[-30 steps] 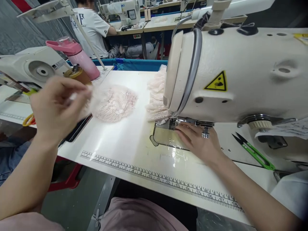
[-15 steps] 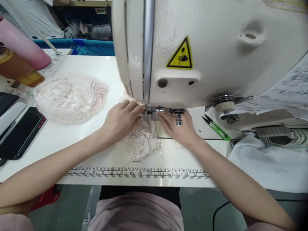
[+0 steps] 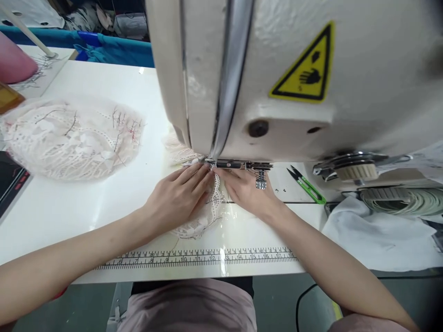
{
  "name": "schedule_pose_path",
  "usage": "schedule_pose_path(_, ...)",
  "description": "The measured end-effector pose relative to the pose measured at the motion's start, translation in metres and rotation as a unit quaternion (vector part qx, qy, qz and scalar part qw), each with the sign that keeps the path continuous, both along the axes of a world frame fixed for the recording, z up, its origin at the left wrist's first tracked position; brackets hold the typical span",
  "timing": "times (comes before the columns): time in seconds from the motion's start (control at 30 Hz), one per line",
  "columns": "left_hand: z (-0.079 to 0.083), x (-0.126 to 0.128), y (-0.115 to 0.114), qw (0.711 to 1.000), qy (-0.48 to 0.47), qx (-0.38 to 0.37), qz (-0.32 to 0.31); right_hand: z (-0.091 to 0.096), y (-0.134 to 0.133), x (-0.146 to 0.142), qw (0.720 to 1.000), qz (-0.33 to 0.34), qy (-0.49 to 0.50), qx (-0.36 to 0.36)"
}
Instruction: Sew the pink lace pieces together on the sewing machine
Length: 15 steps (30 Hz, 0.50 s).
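A pale lace piece (image 3: 202,220) lies on the white table under the sewing machine (image 3: 297,78). My left hand (image 3: 178,196) lies flat on the lace, fingers stretched toward the presser foot (image 3: 221,164). My right hand (image 3: 244,190) rests flat on the lace's right side, fingertips just below the foot and touching the left hand's fingertips. Both hands press the lace down; neither grips it. The needle is hidden behind the machine head.
A pile of lace pieces (image 3: 69,138) lies at the left. More lace (image 3: 176,150) sits behind the machine. Green thread snips (image 3: 306,185) lie at the right beside white cloth (image 3: 377,235). A ruler strip (image 3: 197,258) runs along the table's front edge. A dark device (image 3: 10,182) sits far left.
My left hand carried a lace piece from the left pile to the presser foot and now lies flat on it. The view moved closer to the machine.
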<state>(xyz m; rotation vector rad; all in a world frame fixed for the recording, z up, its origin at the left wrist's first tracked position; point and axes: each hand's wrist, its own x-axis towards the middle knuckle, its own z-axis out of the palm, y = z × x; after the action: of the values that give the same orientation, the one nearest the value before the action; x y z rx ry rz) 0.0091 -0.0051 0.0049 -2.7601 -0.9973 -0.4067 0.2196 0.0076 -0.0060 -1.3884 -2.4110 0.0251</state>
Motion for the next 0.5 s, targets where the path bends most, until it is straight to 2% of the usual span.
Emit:
schedule_pose_path(0.17,-0.0019,-0.0011,0.0004,1.0,-0.007,0.02,-0.002,-0.0016,0.0037,0.0013,0.998,0.052,0.045,-0.011)
schedule_pose_path(0.33,-0.0037,-0.0004,0.0004,0.999,-0.019,0.028,-0.003,-0.0035,0.0041,-0.0009,0.994,0.049,0.1,-0.009)
schedule_pose_path(0.5,-0.001,0.0009,0.0012,0.998,-0.017,0.053,-0.009,-0.0093,0.0036,-0.0003,0.994,0.049,0.089,0.039)
